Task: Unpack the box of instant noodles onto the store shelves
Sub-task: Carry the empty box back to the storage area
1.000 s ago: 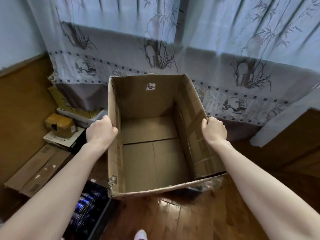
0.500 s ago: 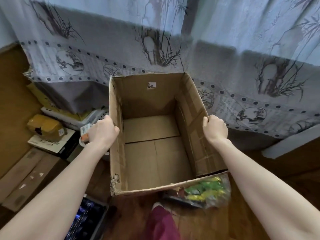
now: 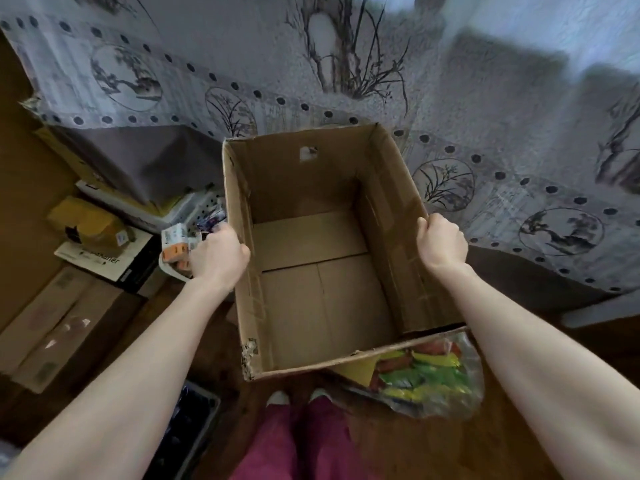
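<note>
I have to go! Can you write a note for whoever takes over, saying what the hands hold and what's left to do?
The left hand grips the box's left wall; right hand grips its right wall.
Box: open, nothing inside.
A bag of packets lies on the floor, partly hidden by the box's near right corner.
Done: box emptied.
Left: set the box aside, probably.

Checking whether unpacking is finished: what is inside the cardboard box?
Only bare bottom flaps show inside the cardboard box. Its near wall hides the bottom's nearest strip.
</note>
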### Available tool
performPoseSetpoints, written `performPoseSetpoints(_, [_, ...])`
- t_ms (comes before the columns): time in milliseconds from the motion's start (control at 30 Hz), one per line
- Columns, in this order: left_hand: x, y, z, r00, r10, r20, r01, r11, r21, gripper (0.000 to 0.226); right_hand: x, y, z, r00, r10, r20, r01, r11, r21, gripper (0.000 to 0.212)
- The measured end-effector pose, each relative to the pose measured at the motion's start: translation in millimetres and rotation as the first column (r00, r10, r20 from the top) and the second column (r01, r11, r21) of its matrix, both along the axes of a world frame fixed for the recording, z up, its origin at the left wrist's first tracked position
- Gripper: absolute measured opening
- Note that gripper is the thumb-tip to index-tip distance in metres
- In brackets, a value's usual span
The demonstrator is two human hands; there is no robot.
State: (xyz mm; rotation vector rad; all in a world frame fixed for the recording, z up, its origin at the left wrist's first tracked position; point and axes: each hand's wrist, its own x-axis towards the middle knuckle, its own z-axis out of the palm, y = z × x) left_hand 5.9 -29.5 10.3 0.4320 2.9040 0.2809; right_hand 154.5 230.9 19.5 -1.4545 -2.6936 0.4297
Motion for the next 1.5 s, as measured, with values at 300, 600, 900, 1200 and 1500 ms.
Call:
performPoseSetpoints(300, [-13.7, 11.6, -26.8, 0.999, -0.037, 0.025, 0.038, 0.998, -0.049, 0.03, -5.1, 4.1, -34.9, 0.998, -0.042, 0.049, 0.043, 0.999, -0.025, 0.038])
performPoseSetpoints(600, [-20.0, 25.4, -37.7, 0.999, -0.033, 0.037, 0.035, 0.999, -0.032, 0.031, -15.3, 17.6, -51.8, 0.999, -0.037, 0.04, 0.038, 0.999, -0.035, 0.037])
performPoseSetpoints(900, [-12.2, 24.9, -50.3, 0.986, 0.103, 0.129, -0.114, 0.99, 0.079, 0.033, -44.0, 36.9, -53.0, 1.0, -0.019, 0.015, 0.02, 0.998, -0.067, 0.034])
performPoseSetpoints(1200, [8.4, 27.5, -47.7, 0.913, 0.311, 0.265, -0.348, 0.931, 0.109, 0.042, -68.1, 51.7, -54.9, 0.999, 0.039, -0.009, -0.04, 0.992, -0.117, 0.033])
performPoseSetpoints(1500, [54.3, 48.7, -52.1, 0.728, 0.47, 0.499, -0.595, 0.795, 0.119, 0.039, -106.8, 61.2, -59.9, 0.995, 0.05, 0.081, -0.047, 0.998, -0.04, 0.033])
